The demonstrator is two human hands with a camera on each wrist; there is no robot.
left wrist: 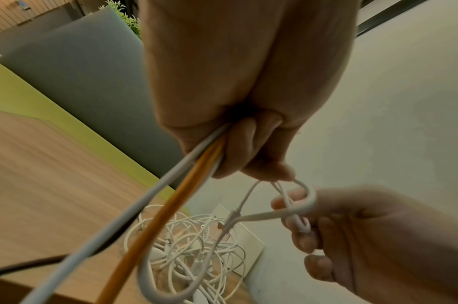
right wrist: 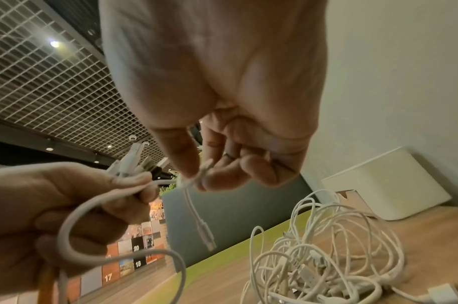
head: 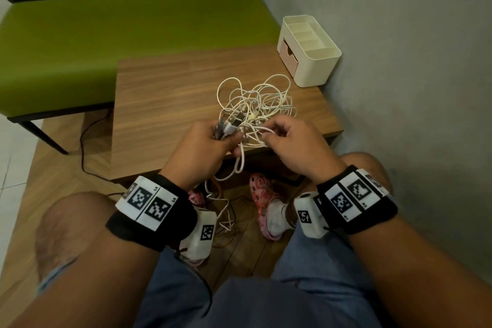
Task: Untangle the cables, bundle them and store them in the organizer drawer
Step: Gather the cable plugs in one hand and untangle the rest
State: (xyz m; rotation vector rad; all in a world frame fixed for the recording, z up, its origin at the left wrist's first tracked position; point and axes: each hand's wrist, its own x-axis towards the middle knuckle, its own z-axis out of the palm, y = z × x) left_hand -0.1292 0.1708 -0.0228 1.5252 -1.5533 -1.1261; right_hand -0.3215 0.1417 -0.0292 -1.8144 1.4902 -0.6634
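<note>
- The left hand (head: 201,145) has its grip closed round a fistful of plug ends and cords, among them a thick white cable (left wrist: 134,207) and an orange cable (left wrist: 170,209).
- The right hand (head: 291,141) pinches one thin white cable (right wrist: 196,207) near its connector, which dangles free.
- The rest of the tangle (head: 257,101) lies on the wooden surface (head: 165,93), near the organizer (head: 310,48) in the corner; its pink drawer (head: 287,57) looks closed.
- These cords look light, limp and springy; loops will likely snag, so I'd take each by its stiff plug and feed it through.
</note>
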